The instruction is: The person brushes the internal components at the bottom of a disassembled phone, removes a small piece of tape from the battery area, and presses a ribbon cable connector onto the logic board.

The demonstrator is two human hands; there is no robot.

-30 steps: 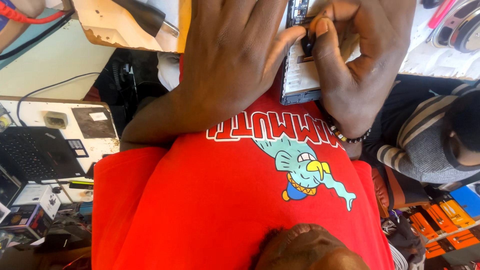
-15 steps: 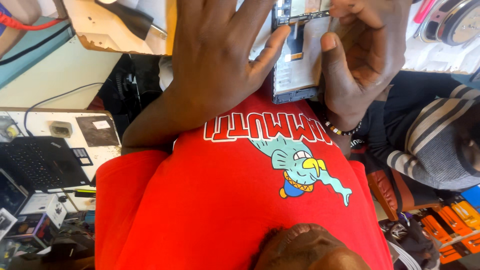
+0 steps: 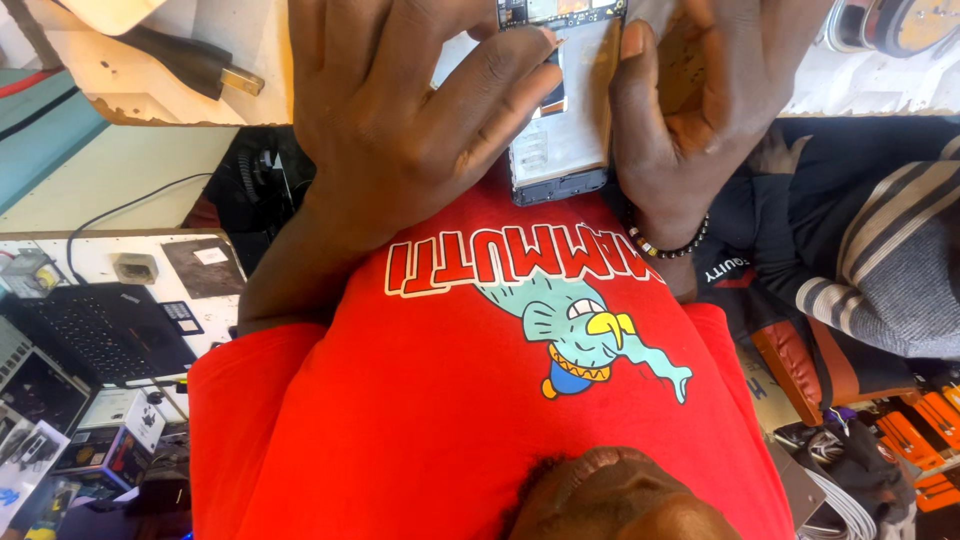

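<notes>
An opened phone (image 3: pixel 560 150) with its back cover off shows a pale inner plate and a circuit board at its upper end. It is held above my red printed shirt (image 3: pixel 480 400). My left hand (image 3: pixel 400 110) reaches over from the left, its thumb tip pressing on the phone's inside near the top. My right hand (image 3: pixel 700 100), with a bead bracelet (image 3: pixel 665 245) at the wrist, grips the phone's right edge with the thumb lying along it. The top of the phone is cut off by the frame.
A black laptop (image 3: pixel 100 330) and small boxes sit on a white bench at the left. A black plug (image 3: pixel 190 60) lies on a pale board at top left. Another person's striped sleeve (image 3: pixel 880 260) is at the right, with orange tools (image 3: pixel 920 430) below it.
Both hands and the phone have risen toward the top of the view. My right thumb moved from the phone's upper end to its right edge.
</notes>
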